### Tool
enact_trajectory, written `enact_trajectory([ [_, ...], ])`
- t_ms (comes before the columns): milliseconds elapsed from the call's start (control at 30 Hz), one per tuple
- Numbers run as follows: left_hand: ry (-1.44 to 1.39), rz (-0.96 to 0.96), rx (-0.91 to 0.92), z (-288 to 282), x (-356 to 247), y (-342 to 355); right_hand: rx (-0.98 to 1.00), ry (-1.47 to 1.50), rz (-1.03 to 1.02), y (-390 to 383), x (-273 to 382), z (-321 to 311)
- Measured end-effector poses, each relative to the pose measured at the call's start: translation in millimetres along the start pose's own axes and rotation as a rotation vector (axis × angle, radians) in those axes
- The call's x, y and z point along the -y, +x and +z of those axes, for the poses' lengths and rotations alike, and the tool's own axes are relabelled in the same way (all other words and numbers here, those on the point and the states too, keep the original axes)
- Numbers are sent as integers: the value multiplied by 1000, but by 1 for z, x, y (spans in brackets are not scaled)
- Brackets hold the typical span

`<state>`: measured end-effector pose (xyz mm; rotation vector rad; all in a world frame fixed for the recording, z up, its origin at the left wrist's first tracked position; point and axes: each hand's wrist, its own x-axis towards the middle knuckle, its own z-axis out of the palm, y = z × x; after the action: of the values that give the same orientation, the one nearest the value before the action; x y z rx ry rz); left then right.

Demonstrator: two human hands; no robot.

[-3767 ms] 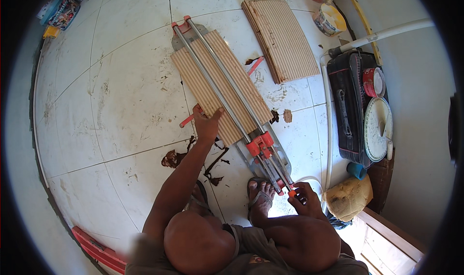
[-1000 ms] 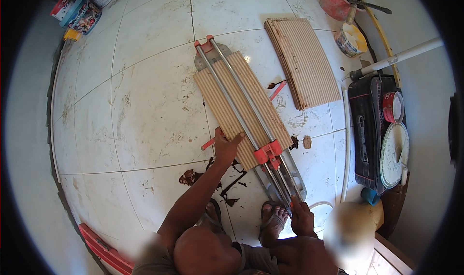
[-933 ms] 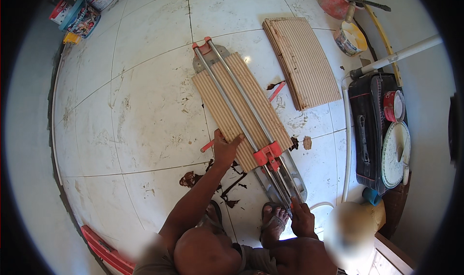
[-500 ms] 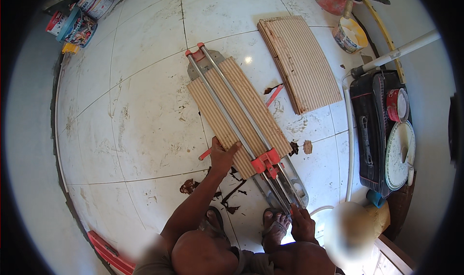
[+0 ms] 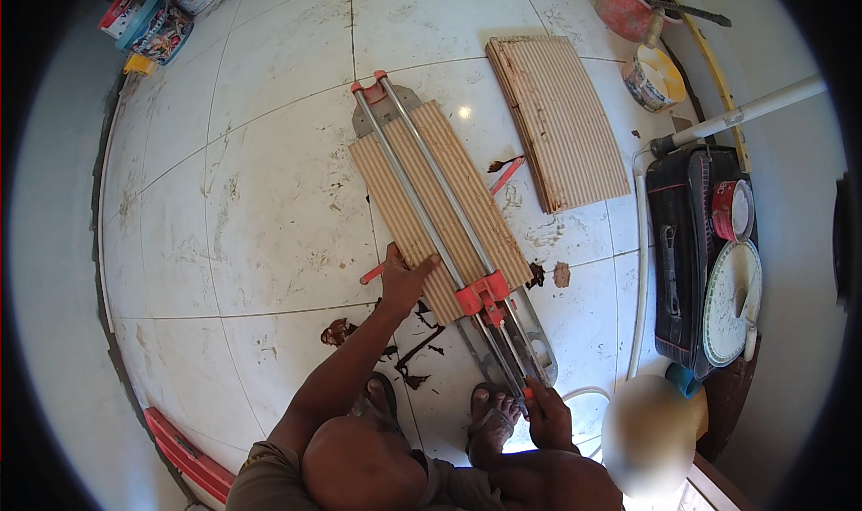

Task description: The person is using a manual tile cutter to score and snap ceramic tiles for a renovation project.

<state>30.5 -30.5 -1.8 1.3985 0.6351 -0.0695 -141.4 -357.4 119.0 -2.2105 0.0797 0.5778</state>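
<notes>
Glossy white tile, smeared with dried mud, makes up a floor [image 5: 278,197] across the frame. Down its centre slants a rail cutter [image 5: 410,189] of twin bright metal tubes, and under those tubes at mid-frame lies a tan slab [image 5: 440,215], rectangular and finely ribbed. A stack of matching slabs [image 5: 570,125], rough-edged, sits at upper right. A black fabric case [image 5: 682,210] stands at right, a pale round disc [image 5: 727,295] against it. The person's hands are well apart: the right hand [image 5: 548,414], lower centre, curls around the cutter's handle [image 5: 528,392]; the left hand [image 5: 404,280] presses the slab's left edge, thumb on the ribs; whether its fingers clamp beneath cannot be told. A blocky red carriage [image 5: 483,294] straddles the tubes. Crumpled brown scraps [image 5: 338,331] litter the lower centre-left.
</notes>
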Motion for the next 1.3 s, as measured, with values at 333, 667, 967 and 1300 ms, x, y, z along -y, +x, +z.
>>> enact_trajectory([
  [333, -36, -21, 7, -1, 2, 1, 114, 85, 24, -11, -6, -21],
  [667, -37, -55, -13, -1, -2, 0, -125, -79, -226, 146, -1, -45],
  [967, -34, -70, 11, -2, -3, 0, 44, 198, -156, 227, -5, 11],
  [1300, -16, -82, -8, 1, -4, 1, -25, 318, -132, 230, -14, 20],
])
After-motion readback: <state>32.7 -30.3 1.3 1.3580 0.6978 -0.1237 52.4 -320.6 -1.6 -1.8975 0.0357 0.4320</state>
